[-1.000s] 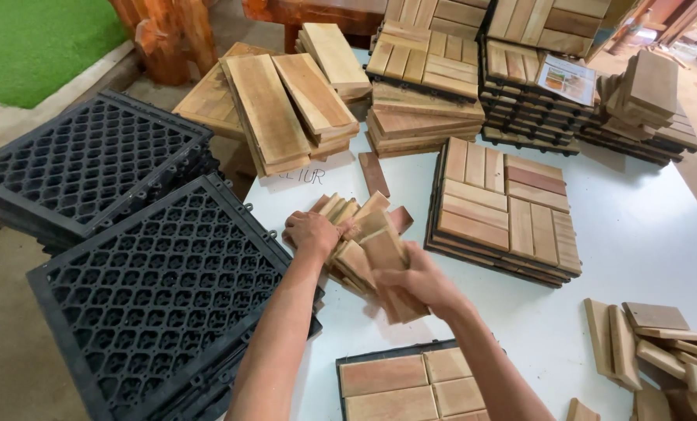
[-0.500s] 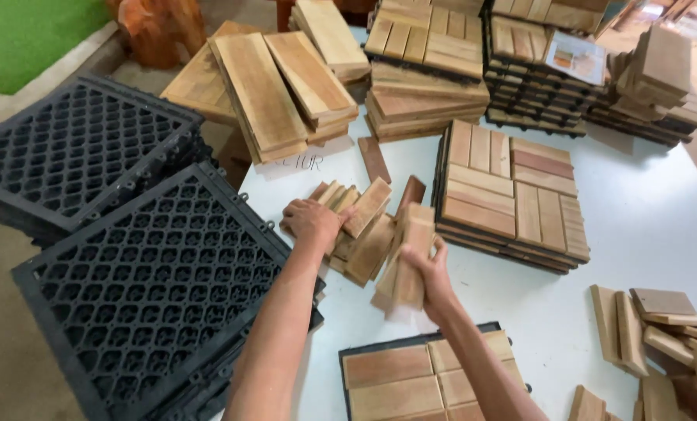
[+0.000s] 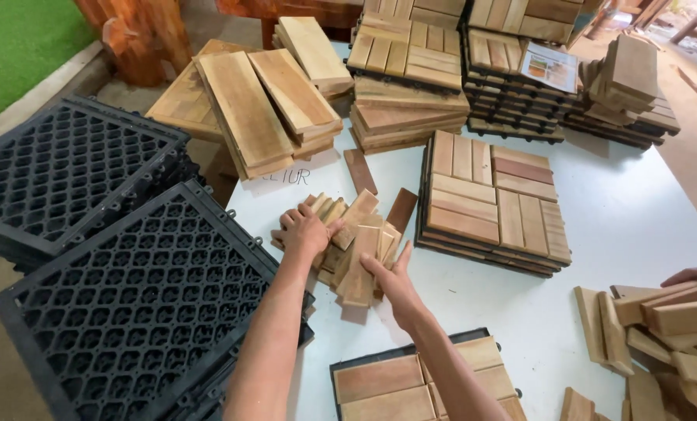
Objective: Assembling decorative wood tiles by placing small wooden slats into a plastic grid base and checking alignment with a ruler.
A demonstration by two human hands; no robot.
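On the white table, left hand [image 3: 305, 231] and right hand [image 3: 395, 282] each grip the slat pile [image 3: 354, 243]

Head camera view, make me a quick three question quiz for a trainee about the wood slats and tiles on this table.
1. True or false: both hands are on the loose pile of short wooden slats.
2. What lies left of that pile, by the left hand? A) a stack of black plastic grid bases B) a metal toolbox C) a roll of tape
3. What sits just right of the right hand, across a strip of the white table?

Key
1. True: the left hand rests on the pile's left side, the right hand against its near right edge.
2. A.
3. A stack of finished wooden deck tiles.
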